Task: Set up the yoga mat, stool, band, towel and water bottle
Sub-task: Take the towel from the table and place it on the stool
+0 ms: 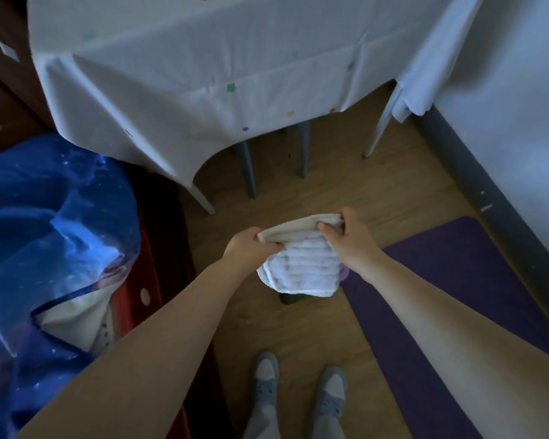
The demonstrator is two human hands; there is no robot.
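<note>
Wood floor (330, 191) lies below. Left hand (251, 245) and right hand (346, 236) pinch the towel's (301, 267) top edge. Its top runs hand to hand; the rest hangs down.

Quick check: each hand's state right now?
Left hand: gripping the towel at its top edge.
Right hand: gripping the same towel's top edge.

I see the left hand (251, 245) and right hand (349, 236) pinching the top edge of a folded white towel (301, 267) above the wooden floor (298, 327), beside the purple yoga mat (441, 296), near the cloth-covered table (203, 74).
</note>
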